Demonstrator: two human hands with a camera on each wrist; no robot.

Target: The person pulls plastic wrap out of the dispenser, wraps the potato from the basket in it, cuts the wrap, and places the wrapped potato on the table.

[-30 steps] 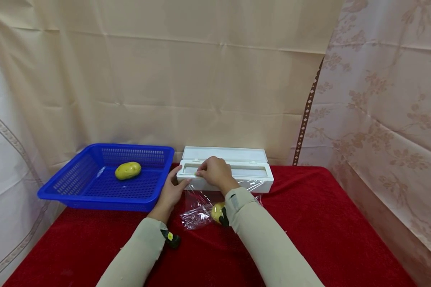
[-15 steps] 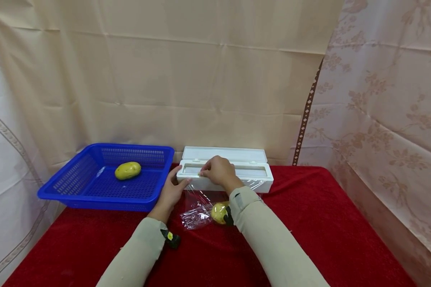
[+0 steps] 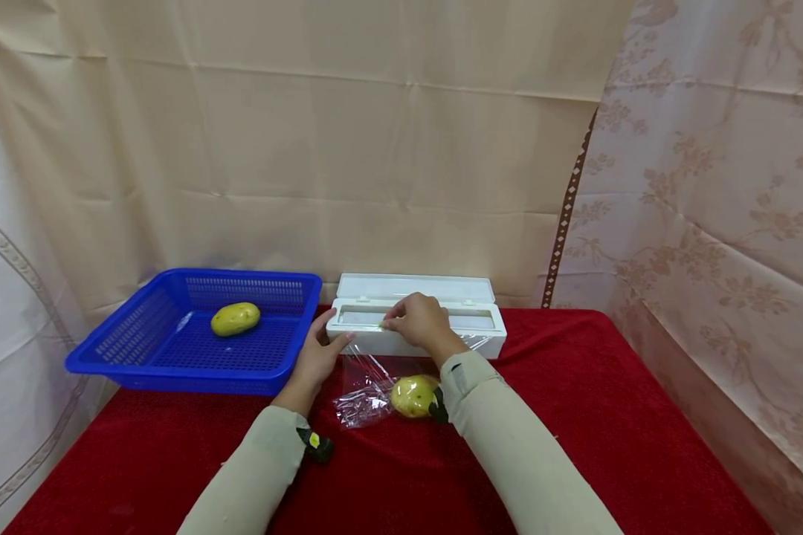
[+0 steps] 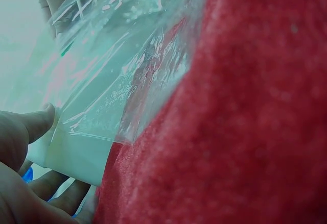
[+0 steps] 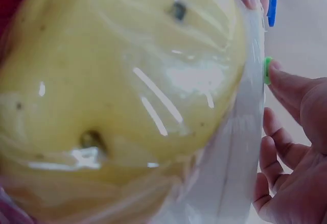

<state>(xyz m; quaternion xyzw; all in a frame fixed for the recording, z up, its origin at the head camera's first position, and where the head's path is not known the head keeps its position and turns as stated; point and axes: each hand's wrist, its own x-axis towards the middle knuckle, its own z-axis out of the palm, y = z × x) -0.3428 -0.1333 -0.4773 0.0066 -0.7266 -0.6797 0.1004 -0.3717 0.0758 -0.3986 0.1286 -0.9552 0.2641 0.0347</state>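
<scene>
White box (image 3: 378,344): left hand (image 3: 316,359) grips it, right hand (image 3: 423,322) pinches green tab (image 5: 267,71).

Head view: long pale grey-green sleeves, plain, lightly creased; left sleeve (image 3: 247,472) toward seven o'clock, right sleeve (image 3: 525,453) toward five. Right cuff (image 3: 471,374) bears small grey tab (image 3: 456,368) near ten o'clock edge. Black left wrist camera (image 3: 322,450), small yellow mark (image 3: 314,440), at left cuff's (image 3: 284,429) four o'clock. Black right wrist camera (image 3: 438,407) at right cuff's eight. Left hand (image 3: 317,359), right hand (image 3: 421,321) bare.
</scene>
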